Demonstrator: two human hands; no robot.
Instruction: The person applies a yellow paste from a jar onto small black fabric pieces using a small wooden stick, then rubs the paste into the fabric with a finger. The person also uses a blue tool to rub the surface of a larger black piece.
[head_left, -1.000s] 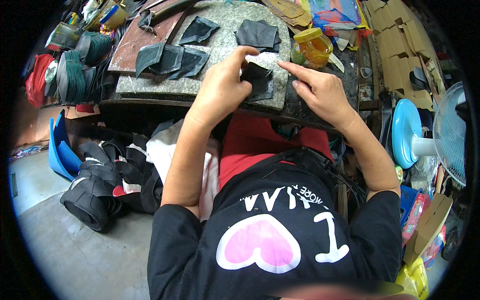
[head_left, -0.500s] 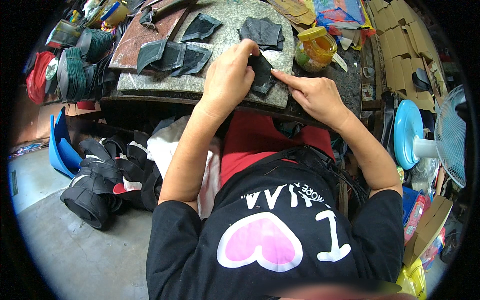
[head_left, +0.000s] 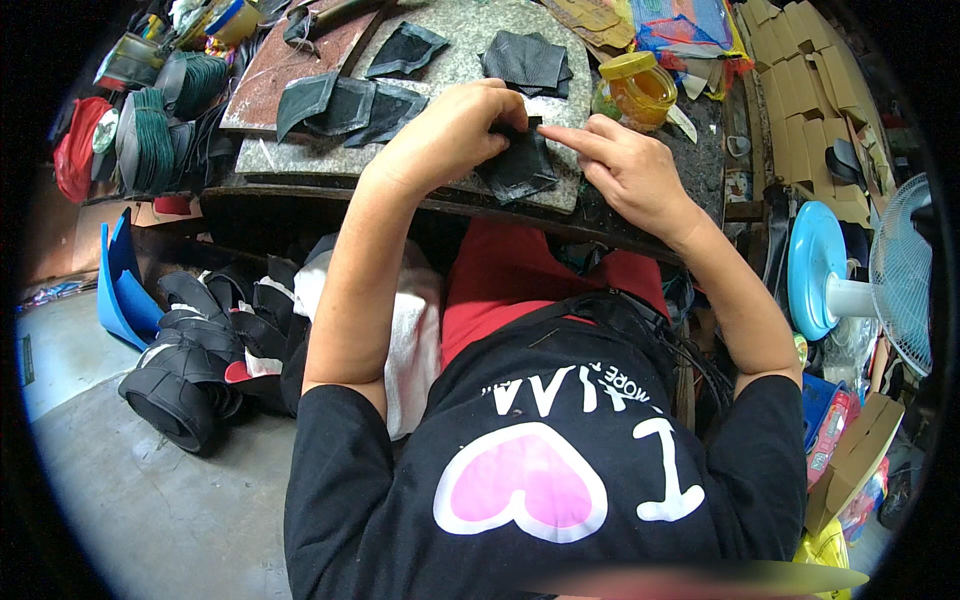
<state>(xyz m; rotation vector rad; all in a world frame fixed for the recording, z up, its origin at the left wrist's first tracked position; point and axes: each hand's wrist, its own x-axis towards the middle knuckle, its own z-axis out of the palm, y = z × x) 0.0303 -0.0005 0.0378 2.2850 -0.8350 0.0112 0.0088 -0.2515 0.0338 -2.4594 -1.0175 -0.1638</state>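
While two bare hands are working near the front of the speckled slab point(head_left: 300, 157), one black square piece point(head_left: 520, 172) is lying between them, close to the slab's front edge and toward its right side. The left hand point(head_left: 450, 130) is curling its fingers and thumb at the piece's upper edge; whether they are pinching it, I cannot tell. The right hand point(head_left: 632, 172) is pointing its index finger at the same edge, its other fingers loosely bending and holding nothing visible; whether the fingertip is touching is unclear. Three more black pieces point(head_left: 303, 102) are overlapping in a row at the left, one single piece point(head_left: 408, 50) is lying above them, and a small stack point(head_left: 525, 62), its count hidden, is sitting beyond the hands. One jar point(head_left: 648, 97) with a yellow top is standing right of the slab, on the dark worktable point(head_left: 695, 165). A reddish board point(head_left: 265, 85) is lying to the left. Around the bench, one blue-based fan point(head_left: 815, 268) and cardboard boxes point(head_left: 795, 85) are standing at the right, while black curved shapes point(head_left: 180, 375) are piling on the grey floor point(head_left: 200, 520).
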